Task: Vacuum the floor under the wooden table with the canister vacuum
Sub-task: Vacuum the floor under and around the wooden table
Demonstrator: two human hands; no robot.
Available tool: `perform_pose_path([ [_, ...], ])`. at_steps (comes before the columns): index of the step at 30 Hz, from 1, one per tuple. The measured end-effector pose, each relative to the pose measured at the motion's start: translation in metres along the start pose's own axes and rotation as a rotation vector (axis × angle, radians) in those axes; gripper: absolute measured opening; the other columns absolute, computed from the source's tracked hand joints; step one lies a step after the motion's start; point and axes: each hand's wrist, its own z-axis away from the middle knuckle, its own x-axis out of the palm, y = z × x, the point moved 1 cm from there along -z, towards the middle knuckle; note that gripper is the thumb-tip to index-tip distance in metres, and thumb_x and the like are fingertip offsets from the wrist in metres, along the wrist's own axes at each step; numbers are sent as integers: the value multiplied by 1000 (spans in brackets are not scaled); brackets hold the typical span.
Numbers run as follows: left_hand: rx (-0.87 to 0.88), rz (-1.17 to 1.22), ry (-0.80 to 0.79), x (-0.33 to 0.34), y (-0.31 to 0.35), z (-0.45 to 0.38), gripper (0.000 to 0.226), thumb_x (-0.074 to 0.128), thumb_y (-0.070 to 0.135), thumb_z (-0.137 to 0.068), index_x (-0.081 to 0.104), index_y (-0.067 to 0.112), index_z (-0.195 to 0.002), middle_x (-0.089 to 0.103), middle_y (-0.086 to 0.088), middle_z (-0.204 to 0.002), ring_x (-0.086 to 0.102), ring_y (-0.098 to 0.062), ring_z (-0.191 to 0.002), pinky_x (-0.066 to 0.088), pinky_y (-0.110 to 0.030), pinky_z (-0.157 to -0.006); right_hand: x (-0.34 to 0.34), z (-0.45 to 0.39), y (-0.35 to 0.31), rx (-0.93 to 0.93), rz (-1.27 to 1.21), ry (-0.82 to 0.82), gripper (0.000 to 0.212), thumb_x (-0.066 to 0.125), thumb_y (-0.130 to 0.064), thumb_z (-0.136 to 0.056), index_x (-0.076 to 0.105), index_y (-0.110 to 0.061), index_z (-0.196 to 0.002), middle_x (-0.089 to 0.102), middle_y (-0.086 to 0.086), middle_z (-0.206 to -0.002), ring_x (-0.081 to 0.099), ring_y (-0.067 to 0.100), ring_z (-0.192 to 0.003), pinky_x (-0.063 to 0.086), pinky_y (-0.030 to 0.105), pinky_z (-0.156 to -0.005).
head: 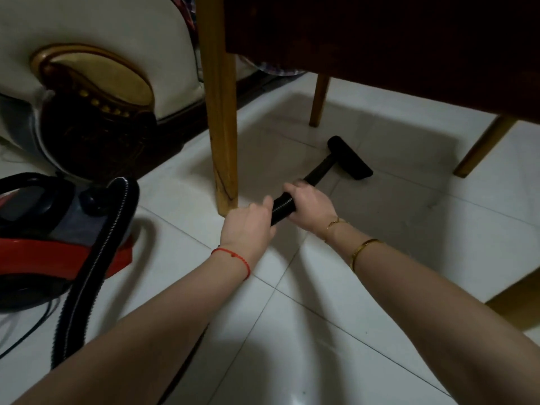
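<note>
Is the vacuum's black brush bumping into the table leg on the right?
Apart. In the head view, pale floor tile shows plainly between the brush and the right leg.

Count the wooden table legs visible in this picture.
3. One near leg stands beside the left hand; one far leg stands behind the vacuum head; one slanted leg is at right. A fourth may be hidden.

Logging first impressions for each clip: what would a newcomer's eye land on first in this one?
Two bare hands at centre, the left hand and right hand, grip a black ribbed hose whose floor nozzle sits on the white tiles under the wooden table. At far left stands the red and black canister vacuum, beside an ornate cream sofa arm.
</note>
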Motion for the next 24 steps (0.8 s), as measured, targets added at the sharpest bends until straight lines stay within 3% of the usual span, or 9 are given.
perform_pose_path([
  [7,94,28,-29,13,68,-62,29,52,27,-93,46,13,-118,64,-8,-106,65,-30,-93,35,-30,-62,-13,-1,91,194,-12,-54,18,58,-22,-87,50,-13,-101,53,11,-108,55,28,-98,50,37,-76],
  [13,155,80,-28,18,117,-92,30,52,16,-92,48,13,-122,66,-9,-108,65,-32,-97,34,-30,-63,-26,14,145,259,55,-13,11,55,-18,-87,44,-19,-86,58,10,-101,58,27,-96,42,31,-68],
  [24,142,136,-14,8,106,-84,29,54,20,-91,49,12,-118,67,-10,-103,66,-33,-92,36,-31,-62,-39,11,131,186,-4,-39,11,57,-14,-86,48,-18,-81,58,7,-93,58,26,-92,34,26,-69],
])
